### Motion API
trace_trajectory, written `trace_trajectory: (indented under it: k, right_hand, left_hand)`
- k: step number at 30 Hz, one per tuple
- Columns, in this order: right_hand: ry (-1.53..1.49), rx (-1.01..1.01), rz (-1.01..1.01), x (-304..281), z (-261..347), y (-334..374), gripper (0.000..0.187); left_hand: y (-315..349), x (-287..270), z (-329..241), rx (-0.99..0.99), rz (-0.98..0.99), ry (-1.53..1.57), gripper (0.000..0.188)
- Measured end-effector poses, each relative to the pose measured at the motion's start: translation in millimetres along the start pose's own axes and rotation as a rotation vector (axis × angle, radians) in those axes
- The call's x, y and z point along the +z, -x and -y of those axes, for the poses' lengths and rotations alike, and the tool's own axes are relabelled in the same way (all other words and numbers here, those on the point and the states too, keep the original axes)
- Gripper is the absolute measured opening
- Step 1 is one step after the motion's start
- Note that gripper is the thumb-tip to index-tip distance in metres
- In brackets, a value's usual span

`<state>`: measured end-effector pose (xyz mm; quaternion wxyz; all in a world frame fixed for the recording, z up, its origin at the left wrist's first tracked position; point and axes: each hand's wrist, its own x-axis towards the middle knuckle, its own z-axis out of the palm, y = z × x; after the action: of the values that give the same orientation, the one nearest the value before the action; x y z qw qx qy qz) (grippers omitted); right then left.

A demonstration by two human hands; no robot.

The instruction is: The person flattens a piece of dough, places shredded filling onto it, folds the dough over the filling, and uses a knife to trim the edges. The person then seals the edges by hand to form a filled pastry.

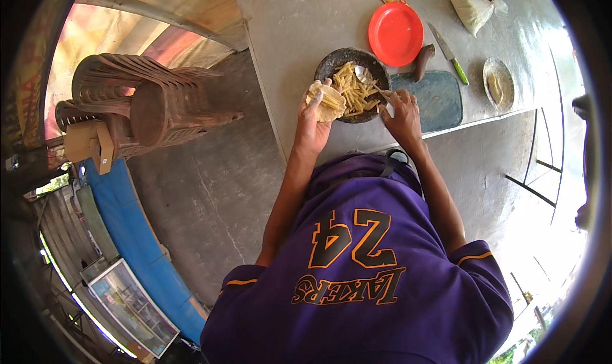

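Observation:
In my left hand (pixel 310 127) lies a flat round of pale dough (pixel 333 112), with a few yellowish strips on top. It is held at the left rim of a dark, stone-like bowl (pixel 327 63). Many yellowish cut strips (pixel 352 95) fill that bowl. My right hand (pixel 403 116) is closed on the handle of a metal spoon (pixel 361 72), whose head rests among the strips. Part of the handle is hidden by the fingers.
Right of the bowl lies a dark green board (pixel 437 101) with a brown elongated piece (pixel 422 62) at its edge. Farther off are a red plate (pixel 395 34), a green-handled knife (pixel 447 48), a metal dish (pixel 499 88) and a bag of white powder (pixel 470 12). Stacked brown chairs (pixel 150 109) stand left.

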<state>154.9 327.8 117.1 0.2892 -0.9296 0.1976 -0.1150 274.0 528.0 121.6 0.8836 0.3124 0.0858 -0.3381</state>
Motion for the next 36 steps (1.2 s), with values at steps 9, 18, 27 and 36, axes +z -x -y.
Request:
trace_trajectory:
  k: [9,18,27,36]
  right_hand:
    - [-0.896,0.341,0.447,-9,33,-22,0.039]
    - [-1.143,0.390,0.527,-1,15,-29,0.029]
    - [-1.154,0.401,0.549,-16,19,-33,0.033]
    - [-1.267,0.538,0.642,-16,16,-32,0.038]
  left_hand:
    - [9,23,10,-0.019,-0.032,-0.021,0.038]
    - [-8,37,21,-0.072,-0.072,0.040,0.051]
    - [-10,53,27,-0.072,-0.205,0.029,0.056]
    - [-17,65,38,-0.081,-0.246,0.025,0.066]
